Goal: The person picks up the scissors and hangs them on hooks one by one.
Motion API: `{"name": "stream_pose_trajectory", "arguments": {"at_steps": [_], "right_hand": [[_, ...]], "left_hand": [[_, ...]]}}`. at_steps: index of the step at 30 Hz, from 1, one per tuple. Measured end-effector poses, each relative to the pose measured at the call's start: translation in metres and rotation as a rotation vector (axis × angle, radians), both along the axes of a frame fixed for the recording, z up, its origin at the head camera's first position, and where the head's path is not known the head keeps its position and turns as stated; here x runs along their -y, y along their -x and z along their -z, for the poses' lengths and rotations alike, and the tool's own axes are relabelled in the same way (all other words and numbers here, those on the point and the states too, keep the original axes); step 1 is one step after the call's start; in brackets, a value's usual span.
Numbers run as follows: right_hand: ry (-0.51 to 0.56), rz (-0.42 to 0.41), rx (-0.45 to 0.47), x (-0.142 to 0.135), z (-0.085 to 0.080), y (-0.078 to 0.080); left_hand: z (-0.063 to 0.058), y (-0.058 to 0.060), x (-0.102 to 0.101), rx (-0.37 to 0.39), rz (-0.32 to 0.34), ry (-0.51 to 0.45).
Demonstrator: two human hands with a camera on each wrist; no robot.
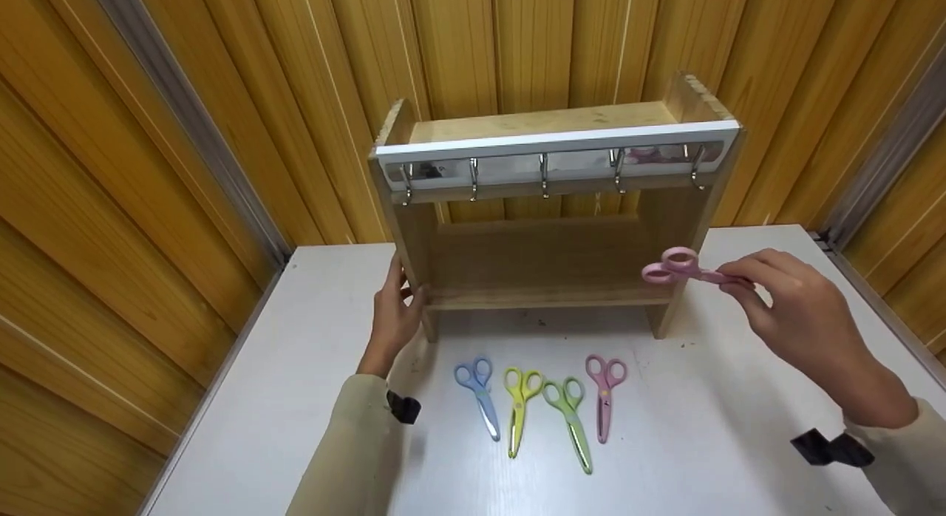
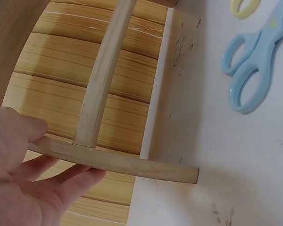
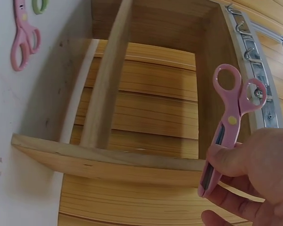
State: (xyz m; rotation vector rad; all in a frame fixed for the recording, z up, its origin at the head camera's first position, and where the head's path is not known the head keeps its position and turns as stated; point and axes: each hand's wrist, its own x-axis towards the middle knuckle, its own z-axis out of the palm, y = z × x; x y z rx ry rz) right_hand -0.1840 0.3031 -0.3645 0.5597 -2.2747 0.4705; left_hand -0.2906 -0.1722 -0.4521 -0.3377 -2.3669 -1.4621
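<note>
The pink scissors (image 3: 232, 118) are up off the table (image 1: 739, 442), near the wooden shelf's (image 1: 547, 261) right side, the right hand (image 1: 802, 316) pinching their blade end, likely leaving the loops free. The left hand (image 1: 397, 316) grips the shelf's left panel, seemingly steadying it. Hooks (image 1: 545, 177) line its upper front; four more scissors (image 1: 518, 405) lie below, loops toward it.

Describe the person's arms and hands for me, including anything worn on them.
The left hand and right hand wear no gloves. The left sleeve and right sleeve are pale beige, plain where visible, with cuffs near the wrists. A small black angular piece shows at the left cuff; a black two-part piece shows at the right one.
</note>
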Motion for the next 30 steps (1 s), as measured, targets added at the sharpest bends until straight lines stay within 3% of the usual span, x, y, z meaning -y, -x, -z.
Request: {"name": "stream_pose_trajectory", "arguments": {"at_steps": [6, 11, 20, 30], "right_hand": [[0.122, -0.043, -0.081, 0.003, -0.009, 0.010], [0.204, -0.030, -0.106, 0.007, -0.014, 0.017], [0.270, 0.000, -0.053, 0.011, -0.018, 0.025], [0.357, 0.015, 0.055, 0.013, -0.007, 0.036]], "left_hand": [[0.000, -0.001, 0.001, 0.012, 0.005, -0.017], [0.000, -0.002, 0.001, 0.019, 0.009, -0.025], [0.001, -0.002, 0.000, 0.080, -0.011, -0.028], [0.003, 0.001, 0.000, 0.065, -0.016, -0.011]]}}
